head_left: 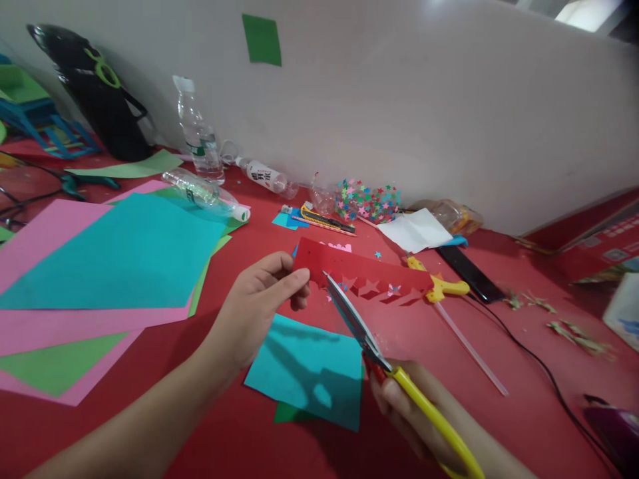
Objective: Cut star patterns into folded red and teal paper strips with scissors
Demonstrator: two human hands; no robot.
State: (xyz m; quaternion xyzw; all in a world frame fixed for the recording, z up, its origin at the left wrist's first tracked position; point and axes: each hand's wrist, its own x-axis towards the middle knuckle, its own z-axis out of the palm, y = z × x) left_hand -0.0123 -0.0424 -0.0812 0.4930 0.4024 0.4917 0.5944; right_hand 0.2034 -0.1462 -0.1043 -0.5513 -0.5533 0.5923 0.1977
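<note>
A strip of red paper (pixel 369 265) is pinched by its left end between the thumb and fingers of my left hand (pixel 264 293). Star-shaped cut-outs run along the strip's lower edge. My right hand (pixel 412 399) grips a pair of scissors (pixel 355 319) with yellow and red handles. Their blades point up and left, the tips at the strip's lower edge near my left thumb; whether they touch the paper, I cannot tell. Below the strip, a small turquoise sheet (pixel 309 369) lies on the red table (pixel 210 426), over a green piece (pixel 292 412).
Large turquoise sheets (pixel 124 259) and pink sheets (pixel 60 229) cover the left. Plastic bottles (pixel 200 143), a black jug (pixel 94 100), a utility knife (pixel 327 219) and coloured stars (pixel 367 199) line the wall. A yellow glue gun (pixel 446 287), phone (pixel 472 273) and black cable (pixel 529 359) lie right.
</note>
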